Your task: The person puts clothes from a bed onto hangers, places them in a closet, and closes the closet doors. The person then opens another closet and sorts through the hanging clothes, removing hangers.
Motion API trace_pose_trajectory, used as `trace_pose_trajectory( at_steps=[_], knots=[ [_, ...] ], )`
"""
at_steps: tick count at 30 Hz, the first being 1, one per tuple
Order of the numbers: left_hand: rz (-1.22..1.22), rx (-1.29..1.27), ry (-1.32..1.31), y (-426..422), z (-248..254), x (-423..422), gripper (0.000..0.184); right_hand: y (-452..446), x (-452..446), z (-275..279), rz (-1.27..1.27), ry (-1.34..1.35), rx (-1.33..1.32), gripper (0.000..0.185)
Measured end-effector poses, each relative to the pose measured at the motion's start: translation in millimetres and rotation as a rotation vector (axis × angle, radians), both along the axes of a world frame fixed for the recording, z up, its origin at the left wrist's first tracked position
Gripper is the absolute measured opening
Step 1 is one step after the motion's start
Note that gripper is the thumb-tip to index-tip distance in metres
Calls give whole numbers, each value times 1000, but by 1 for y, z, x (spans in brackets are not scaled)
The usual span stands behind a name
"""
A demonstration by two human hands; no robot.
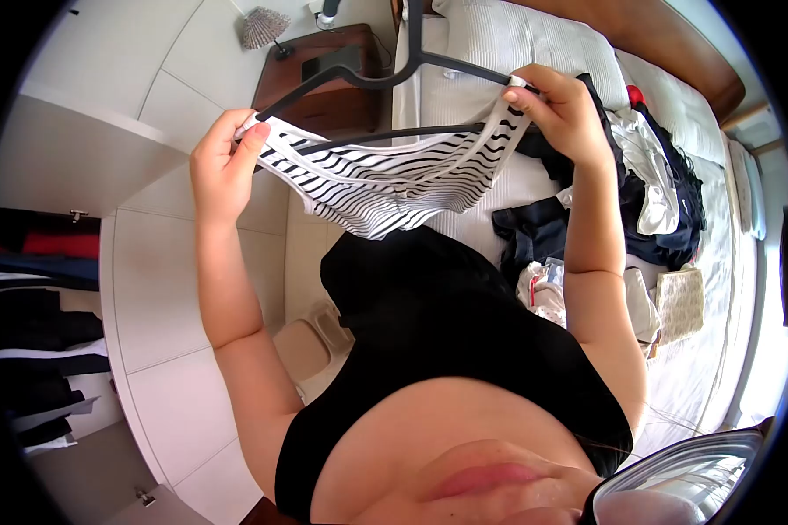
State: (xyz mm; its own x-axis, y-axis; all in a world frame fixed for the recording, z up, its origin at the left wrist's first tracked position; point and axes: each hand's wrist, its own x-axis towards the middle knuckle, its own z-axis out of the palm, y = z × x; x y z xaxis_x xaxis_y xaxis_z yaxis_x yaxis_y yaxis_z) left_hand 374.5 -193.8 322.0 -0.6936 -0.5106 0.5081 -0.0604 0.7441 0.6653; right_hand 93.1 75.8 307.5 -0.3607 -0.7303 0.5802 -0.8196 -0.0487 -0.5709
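1. Top [403,179], striped black and white, hung on a dark hanger [415,44] held out before your chest; straps sit at both hanger ends.
2. Your left hand [223,162]: thumb and fingers closed in a pinch, on one strap at the hanger end. Remaining fingers partly hidden.
3. Your right hand [571,114]: same pinch on the other strap; fingertips curl out of sight behind it.
4. Hanger's upper part cut off by the frame edge. Lower bar shows at the neckline; you cannot see all its length.
5. Glasses [683,477] cut off, lower right.
6. Cupboard [92,394], left of you: open, stacked with folded clothes [39,324], mostly dark, one red. Depths too dark to make out.
7. Nightstand [359,96]: lamp [264,31] and dark flat object on top, kind unclear.
8. Bed [687,385], to your right: heaped clothes [657,175], partly behind your right arm; single pieces hard to separate.
9. Red mark on the printed cloth [547,302]: too small to read.
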Motion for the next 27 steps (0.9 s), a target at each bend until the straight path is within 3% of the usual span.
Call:
trace_pose_trajectory(
  at_steps=[1, 4, 7, 10, 14, 16, 17, 19, 20, 21, 24, 27],
  knots=[
    [62, -54, 10, 0, -1, -3, 15, -2, 3, -1, -46, 51, -31, 25],
    [313, -977, 387, 24, 1, -25, 19, -8, 13, -8, -138, 18, -92, 25],
    [-68, -646, 199, 52, 0, -29, 34, -17, 22, -19, -174, 195, -132, 25],
    [-167, -439, 174, 60, -2, -56, 46, -26, 41, -31, -170, 287, -128, 25],
    [-418, 571, 300, 73, 2, -76, 59, -31, 65, -53, -72, 222, -91, 27],
    [-538, 843, 400, 59, 0, -80, 56, -17, 58, -51, 95, 77, 51, 39],
    [-538, 925, 432, 56, -1, -79, 55, -9, 49, -59, 34, 13, -22, 42],
    [-364, 788, 489, 52, -8, -73, 52, 4, 12, -98, -80, -105, -174, 49],
    [-369, 724, 482, 44, -13, -65, 53, 14, -22, -127, -218, -197, -101, 54],
    [-373, 662, 478, 36, -16, -56, 53, 24, -62, -157, -456, -10, -170, 58],
    [-400, 689, 488, 37, -15, -32, 49, 102, -175, -253, -1029, -76, 214, 84],
    [-314, 670, 472, 45, -18, -20, 45, 164, -225, -286, -1341, -367, 453, 112]
  ],
)
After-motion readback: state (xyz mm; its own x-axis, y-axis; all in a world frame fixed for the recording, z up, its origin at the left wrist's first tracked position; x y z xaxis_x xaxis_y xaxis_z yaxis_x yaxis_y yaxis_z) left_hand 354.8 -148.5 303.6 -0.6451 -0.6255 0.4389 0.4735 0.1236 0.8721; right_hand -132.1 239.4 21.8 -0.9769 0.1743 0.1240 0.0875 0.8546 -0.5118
